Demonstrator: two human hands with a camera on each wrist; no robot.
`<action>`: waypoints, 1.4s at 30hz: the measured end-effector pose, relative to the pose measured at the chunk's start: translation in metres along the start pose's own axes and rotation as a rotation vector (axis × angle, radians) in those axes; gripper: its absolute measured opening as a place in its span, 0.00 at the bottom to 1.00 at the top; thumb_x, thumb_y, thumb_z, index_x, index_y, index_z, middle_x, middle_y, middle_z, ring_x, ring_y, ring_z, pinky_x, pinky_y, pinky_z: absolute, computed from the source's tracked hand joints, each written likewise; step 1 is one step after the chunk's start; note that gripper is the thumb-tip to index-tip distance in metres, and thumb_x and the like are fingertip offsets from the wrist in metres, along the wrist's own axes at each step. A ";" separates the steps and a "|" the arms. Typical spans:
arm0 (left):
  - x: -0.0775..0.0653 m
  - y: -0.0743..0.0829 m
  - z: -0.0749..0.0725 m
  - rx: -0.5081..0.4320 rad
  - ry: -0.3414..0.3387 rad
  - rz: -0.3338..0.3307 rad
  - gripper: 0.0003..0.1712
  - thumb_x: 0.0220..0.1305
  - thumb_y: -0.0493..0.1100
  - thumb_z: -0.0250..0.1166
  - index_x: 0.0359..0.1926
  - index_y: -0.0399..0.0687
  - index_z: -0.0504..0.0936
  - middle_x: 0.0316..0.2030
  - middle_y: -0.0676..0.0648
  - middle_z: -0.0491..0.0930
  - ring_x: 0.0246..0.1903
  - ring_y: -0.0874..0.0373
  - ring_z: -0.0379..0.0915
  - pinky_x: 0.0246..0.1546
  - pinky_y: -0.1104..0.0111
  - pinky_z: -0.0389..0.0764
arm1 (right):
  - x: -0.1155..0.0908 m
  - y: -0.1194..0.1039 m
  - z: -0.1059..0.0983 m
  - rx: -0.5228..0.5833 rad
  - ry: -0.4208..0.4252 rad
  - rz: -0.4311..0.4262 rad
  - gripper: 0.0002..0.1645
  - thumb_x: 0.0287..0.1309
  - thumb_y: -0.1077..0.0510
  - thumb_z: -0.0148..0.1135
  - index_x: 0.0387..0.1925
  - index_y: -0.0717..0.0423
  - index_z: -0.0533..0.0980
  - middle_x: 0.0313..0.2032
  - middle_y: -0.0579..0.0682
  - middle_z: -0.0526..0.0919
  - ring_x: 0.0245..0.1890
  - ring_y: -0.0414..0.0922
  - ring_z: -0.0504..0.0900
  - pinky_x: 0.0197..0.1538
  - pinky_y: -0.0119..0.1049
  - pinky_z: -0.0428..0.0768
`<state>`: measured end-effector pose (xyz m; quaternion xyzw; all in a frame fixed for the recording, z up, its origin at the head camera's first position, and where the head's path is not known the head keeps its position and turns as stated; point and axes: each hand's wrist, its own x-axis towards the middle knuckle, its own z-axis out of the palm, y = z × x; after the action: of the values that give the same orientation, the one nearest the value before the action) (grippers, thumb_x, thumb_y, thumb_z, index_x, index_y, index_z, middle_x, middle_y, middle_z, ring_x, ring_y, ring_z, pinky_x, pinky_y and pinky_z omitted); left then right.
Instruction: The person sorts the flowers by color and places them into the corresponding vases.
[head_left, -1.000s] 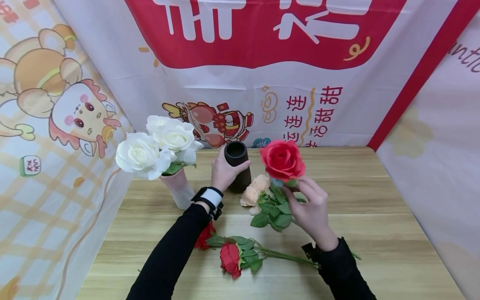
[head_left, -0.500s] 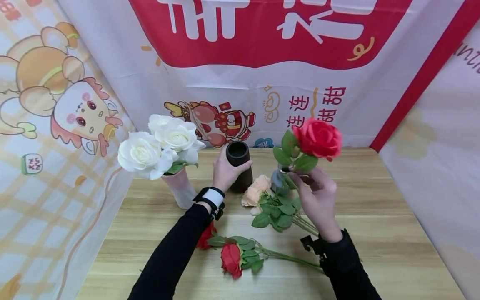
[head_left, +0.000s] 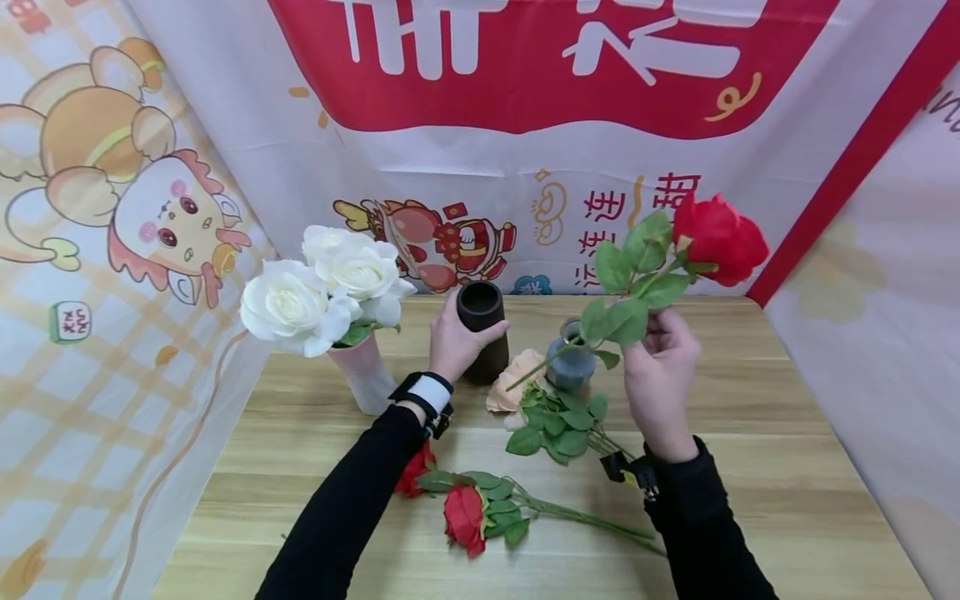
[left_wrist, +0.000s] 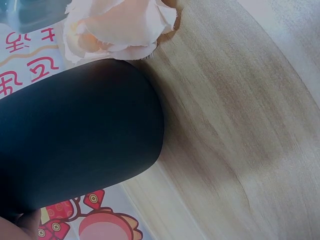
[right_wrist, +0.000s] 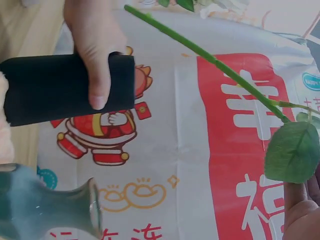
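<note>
My left hand grips a black vase near its mouth, thumb across the front. The vase stands upright at the back of the table; its dark wall fills much of the left wrist view. To the right, my right hand pinches a red rose by its leafy stem, held up in the air. The bare stem end slants toward the black vase, and a leaf partly hides the fingers. Between the hands stands a small blue-grey vase, with peach roses lying in front of it.
A pink-and-white vase holding white roses stands left of my left hand. Red roses lie along the table front, their stems reaching toward my right sleeve. A printed cloth hangs behind the table.
My right hand has lifted the red rose up and to the right, its bloom tipping right and its stem coming into view. The blue-grey vase is uncovered. My left hand keeps its grip.
</note>
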<state>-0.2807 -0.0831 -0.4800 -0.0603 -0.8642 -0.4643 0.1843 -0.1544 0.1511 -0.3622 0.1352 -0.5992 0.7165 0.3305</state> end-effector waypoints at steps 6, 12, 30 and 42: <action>0.000 -0.001 0.001 0.003 0.003 0.011 0.48 0.39 0.67 0.74 0.61 0.58 0.68 0.49 0.57 0.76 0.48 0.61 0.72 0.48 0.66 0.70 | 0.013 -0.001 0.007 0.147 0.083 0.032 0.18 0.60 0.67 0.59 0.52 0.71 0.73 0.48 0.69 0.76 0.47 0.53 0.78 0.47 0.43 0.76; 0.000 0.000 0.001 0.006 -0.001 0.006 0.48 0.39 0.68 0.73 0.61 0.58 0.68 0.50 0.56 0.76 0.49 0.60 0.72 0.49 0.65 0.70 | 0.023 0.000 0.015 0.308 0.184 0.083 0.22 0.58 0.67 0.61 0.54 0.71 0.72 0.51 0.70 0.74 0.51 0.58 0.76 0.48 0.49 0.75; -0.001 0.000 -0.001 -0.007 -0.014 -0.036 0.49 0.39 0.68 0.73 0.63 0.58 0.67 0.51 0.56 0.75 0.50 0.58 0.71 0.50 0.62 0.70 | 0.030 0.033 0.044 0.289 0.270 0.122 0.21 0.58 0.68 0.61 0.54 0.67 0.72 0.48 0.68 0.76 0.51 0.57 0.77 0.51 0.48 0.73; -0.001 0.000 -0.001 0.003 -0.010 -0.038 0.48 0.38 0.70 0.72 0.61 0.61 0.67 0.50 0.59 0.75 0.49 0.63 0.71 0.50 0.67 0.69 | 0.021 0.038 0.077 0.105 0.132 0.053 0.20 0.59 0.74 0.55 0.54 0.72 0.71 0.45 0.65 0.78 0.49 0.55 0.78 0.52 0.45 0.73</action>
<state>-0.2800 -0.0839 -0.4798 -0.0463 -0.8667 -0.4662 0.1712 -0.2098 0.0822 -0.3606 0.0890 -0.5411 0.7629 0.3426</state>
